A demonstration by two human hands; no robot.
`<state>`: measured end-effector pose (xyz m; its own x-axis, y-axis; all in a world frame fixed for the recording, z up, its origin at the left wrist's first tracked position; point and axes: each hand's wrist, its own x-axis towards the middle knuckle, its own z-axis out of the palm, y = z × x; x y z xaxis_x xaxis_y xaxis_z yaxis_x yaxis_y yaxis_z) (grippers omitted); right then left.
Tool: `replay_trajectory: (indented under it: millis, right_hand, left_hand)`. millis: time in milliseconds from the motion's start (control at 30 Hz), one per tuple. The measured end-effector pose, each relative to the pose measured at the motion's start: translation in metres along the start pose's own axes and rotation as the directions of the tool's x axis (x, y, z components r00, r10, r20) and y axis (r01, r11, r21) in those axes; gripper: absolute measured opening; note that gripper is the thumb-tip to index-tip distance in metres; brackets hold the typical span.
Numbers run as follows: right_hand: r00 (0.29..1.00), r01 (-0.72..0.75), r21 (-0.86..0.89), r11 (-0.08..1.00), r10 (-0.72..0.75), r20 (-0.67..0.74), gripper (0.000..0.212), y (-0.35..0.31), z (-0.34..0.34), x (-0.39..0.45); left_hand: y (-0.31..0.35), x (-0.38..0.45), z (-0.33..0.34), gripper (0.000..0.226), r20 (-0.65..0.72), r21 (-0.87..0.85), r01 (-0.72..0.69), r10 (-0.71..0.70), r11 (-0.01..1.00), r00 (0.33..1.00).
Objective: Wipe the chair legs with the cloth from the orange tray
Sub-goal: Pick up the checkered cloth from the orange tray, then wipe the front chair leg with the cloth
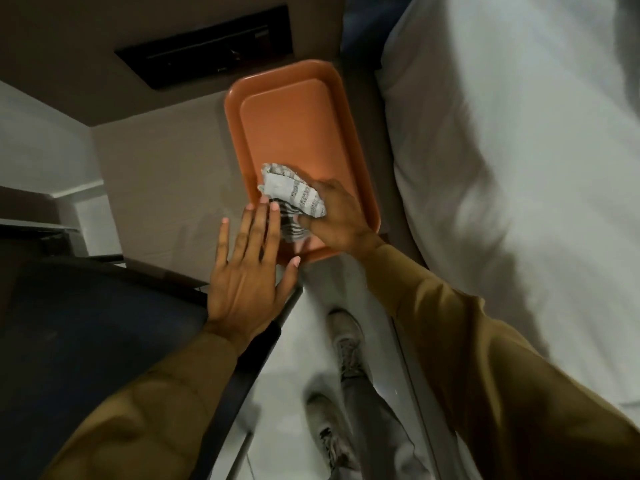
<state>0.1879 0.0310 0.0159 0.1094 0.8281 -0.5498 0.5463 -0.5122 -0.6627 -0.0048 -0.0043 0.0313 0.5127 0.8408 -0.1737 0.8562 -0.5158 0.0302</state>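
Fingers of the right hand (337,216) pinch a crumpled grey striped cloth (294,199) at the near end of the orange tray (298,119), while the left hand (247,271) is spread flat with its fingers apart, fingertips just touching the cloth and the tray's near left rim. The tray lies along the right edge of the pale tabletop (162,188), its far end near a dark recessed panel (207,46), with the dark chair (86,334) off the tabletop's near left corner and the white bed (519,168) just beyond the right edge.
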Motion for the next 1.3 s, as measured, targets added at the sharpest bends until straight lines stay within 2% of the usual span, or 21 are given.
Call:
replay_trajectory:
  millis: [67,200,367,567,667,767,867,1033,1100,1233,1300]
  right_hand:
    - [0.999,-0.036,0.196,0.980,0.032,0.024,0.053,-0.001,-0.001,-0.031]
    - [0.992,-0.056,0.502,0.863,0.104,-0.069,0.055,0.003,0.010,-0.107]
    - [0.967,-0.027,0.723,0.691,0.201,-0.156,0.047,0.033,0.062,-0.206]
    - [0.879,-0.010,0.833,0.554,0.402,-0.257,0.043,0.087,0.177,-0.306]
    - [0.817,-0.039,0.900,0.435,0.533,-0.222,0.045,0.117,0.251,-0.346]
    - [0.770,-0.111,0.927,0.359,0.620,-0.148,0.033,0.140,0.320,-0.381]
    - [0.746,-0.149,0.948,0.282,0.661,-0.079,0.039,0.164,0.381,-0.410]
    - [0.712,-0.175,0.948,0.267,0.699,-0.066,0.050,0.204,0.453,-0.441]
    - [0.702,-0.201,0.944,0.260,0.711,-0.047,0.051,0.213,0.481,-0.447]
    - [0.707,-0.205,0.955,0.212,0.707,-0.005,0.055,0.209,0.533,-0.446]
    - [0.744,-0.190,0.963,0.192,0.668,0.014,0.054,0.194,0.556,-0.444]
  left_hand:
    - [0.002,-0.012,-0.015,0.082,-0.032,-0.003,-0.042,0.042,0.999,0.999]
    - [0.003,-0.052,-0.039,0.079,-0.090,0.007,-0.129,0.129,0.992,0.988]
    - [-0.009,-0.124,-0.048,0.079,-0.098,0.079,-0.214,0.221,0.974,0.970]
    - [-0.029,-0.224,-0.015,0.079,-0.029,0.171,-0.350,0.360,0.921,0.933]
    - [-0.032,-0.270,0.015,0.080,0.037,0.221,-0.459,0.463,0.861,0.886]
    - [-0.037,-0.301,0.049,0.081,0.104,0.235,-0.555,0.547,0.798,0.830]
    - [-0.039,-0.322,0.082,0.082,0.161,0.223,-0.599,0.577,0.769,0.801]
    - [-0.037,-0.339,0.116,0.085,0.295,0.164,-0.675,0.617,0.720,0.730]
    - [-0.042,-0.341,0.125,0.085,0.280,0.157,-0.692,0.640,0.705,0.715]
    - [-0.060,-0.331,0.144,0.084,0.159,0.093,-0.733,0.717,0.674,0.679]
    - [-0.081,-0.325,0.160,0.085,0.171,0.047,-0.732,0.717,0.680,0.676]
